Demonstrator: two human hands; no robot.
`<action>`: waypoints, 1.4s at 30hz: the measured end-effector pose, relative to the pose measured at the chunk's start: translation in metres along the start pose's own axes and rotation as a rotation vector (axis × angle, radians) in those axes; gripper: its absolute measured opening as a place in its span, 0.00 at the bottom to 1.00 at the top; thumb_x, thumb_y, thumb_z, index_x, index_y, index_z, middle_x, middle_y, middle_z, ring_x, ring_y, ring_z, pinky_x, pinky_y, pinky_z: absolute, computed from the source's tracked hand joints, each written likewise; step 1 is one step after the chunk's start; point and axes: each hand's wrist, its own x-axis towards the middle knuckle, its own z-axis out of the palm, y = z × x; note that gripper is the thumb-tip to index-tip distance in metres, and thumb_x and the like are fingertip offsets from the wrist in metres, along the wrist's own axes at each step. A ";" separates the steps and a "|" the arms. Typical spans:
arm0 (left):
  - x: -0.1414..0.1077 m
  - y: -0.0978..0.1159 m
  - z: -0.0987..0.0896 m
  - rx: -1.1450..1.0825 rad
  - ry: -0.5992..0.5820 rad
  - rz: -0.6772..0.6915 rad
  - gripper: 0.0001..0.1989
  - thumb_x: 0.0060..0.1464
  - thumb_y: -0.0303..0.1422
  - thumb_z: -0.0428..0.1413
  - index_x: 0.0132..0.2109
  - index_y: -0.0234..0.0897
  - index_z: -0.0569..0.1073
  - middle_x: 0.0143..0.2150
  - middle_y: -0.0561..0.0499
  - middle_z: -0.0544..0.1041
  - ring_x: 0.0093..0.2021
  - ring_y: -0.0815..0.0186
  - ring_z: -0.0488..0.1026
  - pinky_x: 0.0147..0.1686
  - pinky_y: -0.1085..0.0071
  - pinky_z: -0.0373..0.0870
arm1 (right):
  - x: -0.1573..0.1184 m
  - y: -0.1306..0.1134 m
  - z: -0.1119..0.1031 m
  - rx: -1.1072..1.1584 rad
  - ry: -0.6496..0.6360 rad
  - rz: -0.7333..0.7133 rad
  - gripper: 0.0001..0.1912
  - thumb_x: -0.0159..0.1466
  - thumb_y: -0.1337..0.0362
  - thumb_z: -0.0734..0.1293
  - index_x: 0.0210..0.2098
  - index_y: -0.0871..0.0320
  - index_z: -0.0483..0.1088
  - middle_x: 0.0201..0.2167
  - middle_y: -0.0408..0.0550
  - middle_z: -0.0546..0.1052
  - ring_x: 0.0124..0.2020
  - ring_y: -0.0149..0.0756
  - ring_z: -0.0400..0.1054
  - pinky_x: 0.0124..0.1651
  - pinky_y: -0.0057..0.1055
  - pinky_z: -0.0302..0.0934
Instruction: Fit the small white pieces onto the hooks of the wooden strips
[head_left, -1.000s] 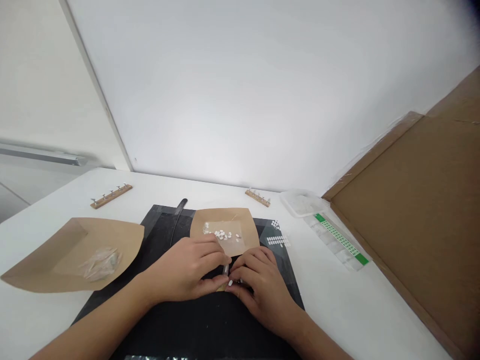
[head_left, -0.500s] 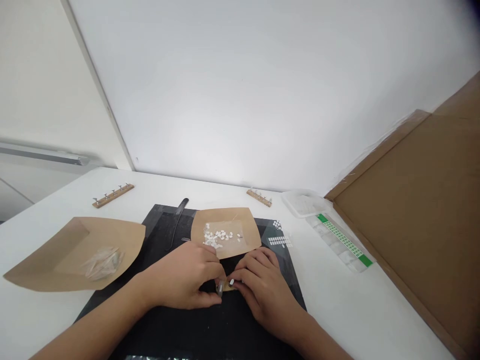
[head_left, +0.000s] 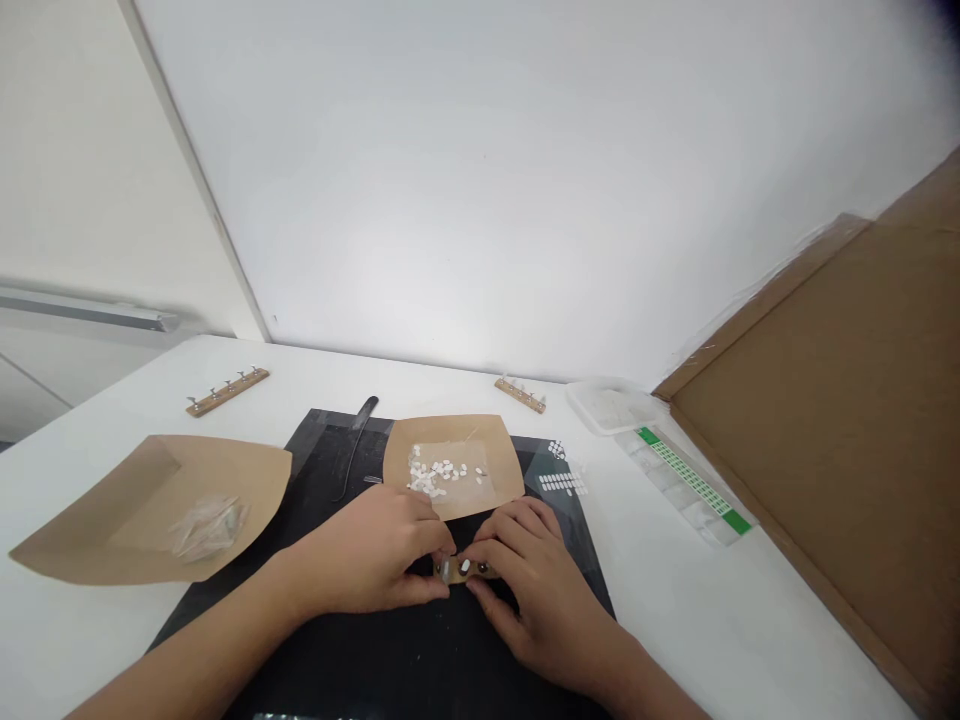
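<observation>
Over the black mat, my left hand pinches a small clear nail tip between thumb and index finger. The nail tip is at the left end of a short wooden nail stand with round dark posts. A white oval adhesive tab sits on one of these posts. My right hand is on the stand's right part, index finger along the far edge and thumb along the near edge. The stand's right end is hidden under this hand. Just beyond, a brown paper tray holds many loose white tabs.
Another paper tray with clear plastic pieces stands at left. A thin black tool lies on the mat. Rows of white tabs are at right, near a clear case with a green label. Two nail stands stand behind, and cardboard borders the right.
My right thumb and index finger have parted from around the white tab and now lie along the stand's edges, uncovering more posts. My left hand keeps its pinch on the nail tip.
</observation>
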 end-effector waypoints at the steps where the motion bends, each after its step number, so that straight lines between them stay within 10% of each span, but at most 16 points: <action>1: 0.000 0.000 0.001 -0.003 0.000 -0.003 0.07 0.58 0.36 0.69 0.42 0.42 0.82 0.34 0.53 0.83 0.35 0.62 0.80 0.35 0.69 0.67 | 0.000 0.000 0.000 0.001 -0.003 0.001 0.08 0.68 0.71 0.70 0.45 0.52 0.74 0.41 0.45 0.76 0.48 0.42 0.68 0.59 0.48 0.57; 35: -0.002 0.000 0.002 0.022 -0.025 -0.042 0.16 0.49 0.44 0.74 0.41 0.45 0.81 0.34 0.58 0.83 0.31 0.62 0.79 0.31 0.69 0.60 | -0.003 0.005 0.001 0.018 -0.040 0.013 0.09 0.70 0.69 0.70 0.48 0.52 0.72 0.44 0.45 0.76 0.50 0.43 0.66 0.61 0.48 0.54; 42: -0.002 -0.003 0.007 0.206 0.248 0.180 0.24 0.58 0.56 0.63 0.35 0.38 0.77 0.27 0.53 0.76 0.25 0.62 0.74 0.24 0.66 0.58 | -0.003 0.004 0.001 -0.009 -0.020 0.006 0.11 0.69 0.69 0.70 0.49 0.52 0.72 0.44 0.46 0.76 0.50 0.44 0.68 0.62 0.49 0.56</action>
